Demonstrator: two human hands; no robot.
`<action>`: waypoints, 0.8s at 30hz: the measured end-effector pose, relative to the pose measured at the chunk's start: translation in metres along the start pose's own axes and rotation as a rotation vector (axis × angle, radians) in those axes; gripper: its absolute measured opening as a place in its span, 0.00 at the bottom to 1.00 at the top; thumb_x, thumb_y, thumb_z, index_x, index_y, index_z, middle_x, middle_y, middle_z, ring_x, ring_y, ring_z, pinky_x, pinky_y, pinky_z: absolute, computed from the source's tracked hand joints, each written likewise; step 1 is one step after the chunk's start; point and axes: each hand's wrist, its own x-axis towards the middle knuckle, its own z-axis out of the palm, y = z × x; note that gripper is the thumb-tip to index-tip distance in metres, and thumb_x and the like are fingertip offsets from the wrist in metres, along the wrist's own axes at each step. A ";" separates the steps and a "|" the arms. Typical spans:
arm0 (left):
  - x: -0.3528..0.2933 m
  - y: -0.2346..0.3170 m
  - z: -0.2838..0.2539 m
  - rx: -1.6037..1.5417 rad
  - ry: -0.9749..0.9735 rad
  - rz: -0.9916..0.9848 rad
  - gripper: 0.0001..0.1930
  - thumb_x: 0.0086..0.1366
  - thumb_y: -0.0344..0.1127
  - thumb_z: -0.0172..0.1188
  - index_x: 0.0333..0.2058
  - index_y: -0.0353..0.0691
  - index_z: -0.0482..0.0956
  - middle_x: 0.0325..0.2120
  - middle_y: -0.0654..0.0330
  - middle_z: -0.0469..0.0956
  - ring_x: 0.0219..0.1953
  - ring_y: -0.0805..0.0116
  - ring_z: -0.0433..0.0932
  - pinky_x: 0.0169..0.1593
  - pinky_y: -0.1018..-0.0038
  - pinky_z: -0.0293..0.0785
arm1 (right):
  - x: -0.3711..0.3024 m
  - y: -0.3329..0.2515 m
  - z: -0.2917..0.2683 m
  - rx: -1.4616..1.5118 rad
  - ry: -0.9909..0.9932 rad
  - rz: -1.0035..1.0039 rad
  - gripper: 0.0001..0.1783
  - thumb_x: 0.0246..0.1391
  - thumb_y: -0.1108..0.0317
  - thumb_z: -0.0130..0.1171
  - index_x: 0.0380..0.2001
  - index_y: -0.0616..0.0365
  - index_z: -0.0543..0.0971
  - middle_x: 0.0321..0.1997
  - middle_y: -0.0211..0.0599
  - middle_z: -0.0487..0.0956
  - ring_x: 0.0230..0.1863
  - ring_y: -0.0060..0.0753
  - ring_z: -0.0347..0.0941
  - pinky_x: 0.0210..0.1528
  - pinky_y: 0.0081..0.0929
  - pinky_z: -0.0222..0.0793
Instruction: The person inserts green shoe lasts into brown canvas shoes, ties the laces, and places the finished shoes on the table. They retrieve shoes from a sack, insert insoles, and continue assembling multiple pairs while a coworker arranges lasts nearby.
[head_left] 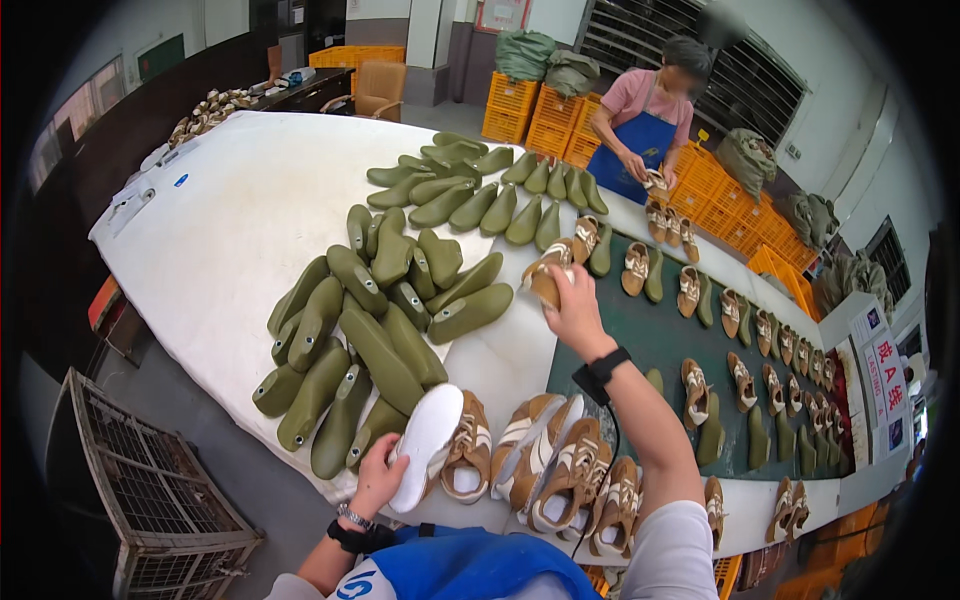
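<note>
My left hand (378, 478) is closed on the edge of a white shoe sole (428, 445), its smooth face turned up. Whether an upper is attached underneath I cannot tell. With my arm stretched forward, my right hand (578, 312) grips a brown and white sneaker (546, 272) above the work surface. Another sneaker (586, 238) and green shoe lasts (548, 228) lie just beyond it. Right beside the white sole sits a brown sneaker (466, 450), and several more sneakers (570, 470) stand in a row close to my apron.
Green lasts (370, 330) are heaped on the white-covered table (230, 230). A green conveyor belt (620, 350) carries sneakers and lasts to the right. Across it, a co-worker in a blue apron (625, 155) handles a shoe. A wire cage cart (150, 490) and orange crates (510, 105) stand around.
</note>
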 end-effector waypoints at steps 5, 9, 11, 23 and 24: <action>-0.001 -0.010 -0.001 -0.044 0.022 -0.021 0.20 0.59 0.29 0.59 0.50 0.33 0.70 0.41 0.53 0.77 0.43 0.66 0.76 0.47 0.72 0.71 | 0.064 0.024 0.030 -0.081 -0.213 0.082 0.39 0.43 0.58 0.66 0.59 0.50 0.65 0.63 0.58 0.56 0.62 0.65 0.53 0.61 0.43 0.59; 0.003 -0.007 -0.009 -0.235 0.053 -0.073 0.19 0.61 0.27 0.57 0.51 0.31 0.69 0.44 0.53 0.76 0.47 0.66 0.74 0.52 0.73 0.69 | 0.023 0.003 0.037 0.251 -0.674 0.043 0.24 0.48 0.59 0.60 0.49 0.58 0.76 0.41 0.51 0.80 0.44 0.50 0.76 0.47 0.37 0.71; 0.008 0.000 -0.015 -0.420 0.032 -0.064 0.19 0.63 0.26 0.54 0.53 0.29 0.66 0.46 0.54 0.74 0.48 0.69 0.73 0.53 0.74 0.68 | -0.027 -0.028 0.038 0.314 -0.883 -0.142 0.20 0.48 0.61 0.58 0.44 0.57 0.79 0.34 0.47 0.81 0.37 0.51 0.77 0.44 0.39 0.72; 0.001 0.005 -0.018 -0.629 -0.001 -0.212 0.20 0.66 0.29 0.50 0.55 0.31 0.63 0.47 0.57 0.74 0.47 0.73 0.73 0.51 0.77 0.69 | -0.177 -0.150 0.016 0.108 -1.321 -0.319 0.14 0.48 0.63 0.57 0.38 0.57 0.79 0.32 0.49 0.79 0.39 0.51 0.77 0.42 0.42 0.72; 0.002 -0.002 -0.013 -0.562 -0.039 -0.225 0.20 0.66 0.29 0.51 0.56 0.31 0.63 0.47 0.55 0.74 0.47 0.71 0.73 0.51 0.76 0.69 | -0.177 -0.152 0.012 0.102 -1.315 -0.259 0.13 0.48 0.63 0.57 0.37 0.57 0.79 0.32 0.50 0.79 0.39 0.51 0.77 0.42 0.43 0.72</action>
